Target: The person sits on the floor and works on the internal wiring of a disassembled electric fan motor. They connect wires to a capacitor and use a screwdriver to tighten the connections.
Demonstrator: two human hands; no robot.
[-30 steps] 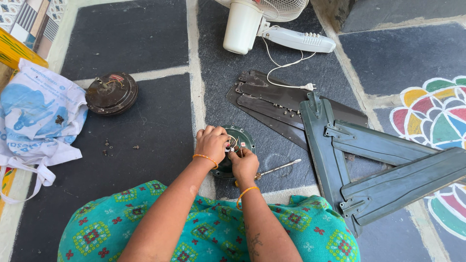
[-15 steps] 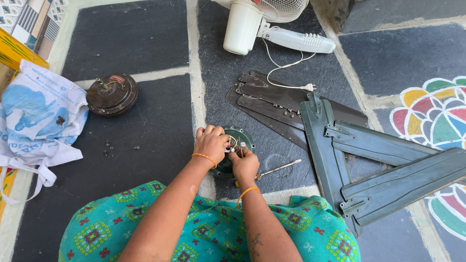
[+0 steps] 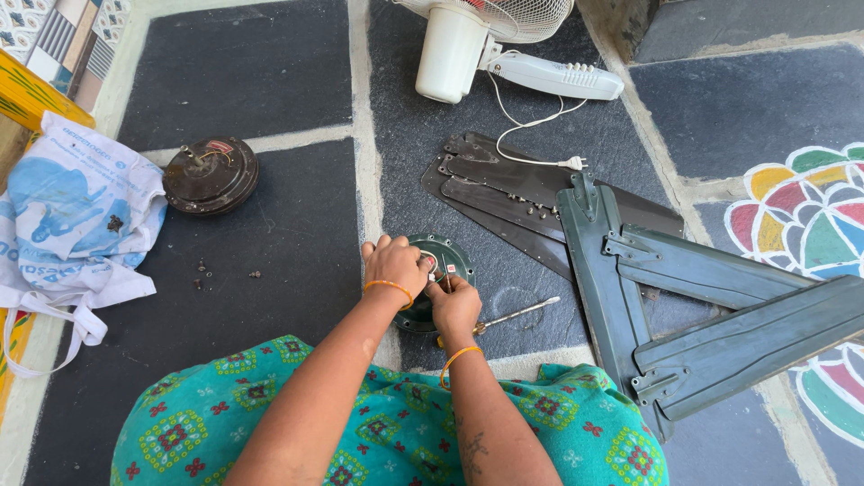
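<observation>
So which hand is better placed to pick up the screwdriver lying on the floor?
Probably the right hand: the screwdriver lies just beside it, on its side. The left hand rests across the green motor housing, farther away.

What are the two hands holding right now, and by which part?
Both the left hand and right hand grip the round green fan motor housing on the floor, at its near rim and top.

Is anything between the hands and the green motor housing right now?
Nothing visible. The left hand rests on the round green motor housing and the right hand works at its middle, so both already touch it. The screwdriver lies on the floor just right of the right hand, clear of them.
</observation>
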